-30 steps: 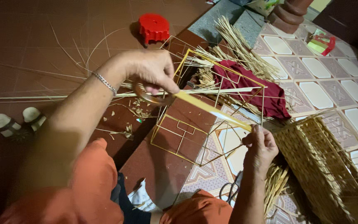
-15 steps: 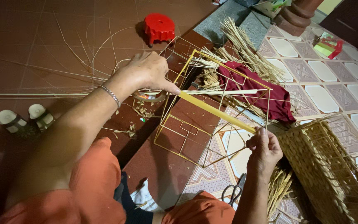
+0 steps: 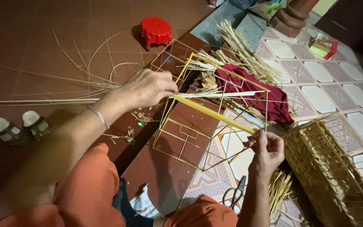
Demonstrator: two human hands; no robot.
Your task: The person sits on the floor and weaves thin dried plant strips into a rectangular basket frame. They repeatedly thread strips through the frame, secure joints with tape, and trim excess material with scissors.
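Observation:
A thin yellow wire frame (image 3: 198, 138), box-shaped and open, lies on the floor in front of me. A flat pale-yellow strip (image 3: 213, 113) runs across the frame's top. My left hand (image 3: 148, 88) pinches the strip's left end at the frame's upper corner. My right hand (image 3: 267, 149) grips the strip's other end at the frame's right side. A silver bracelet sits on my left wrist. Cut straw pieces (image 3: 232, 54) and a dark red cloth (image 3: 269, 94) lie behind the frame.
A woven straw basket (image 3: 332, 168) lies at the right. Black scissors (image 3: 234, 194) rest near my knee. A red plastic stool (image 3: 156, 30) stands far ahead. Long thin straw strands (image 3: 43, 101) trail over the brown floor, and a pair of sandals (image 3: 19, 126) sits at the left.
My left hand has shifted slightly right along the frame's upper corner. My right hand keeps the strip's far end, and the view has drifted a little.

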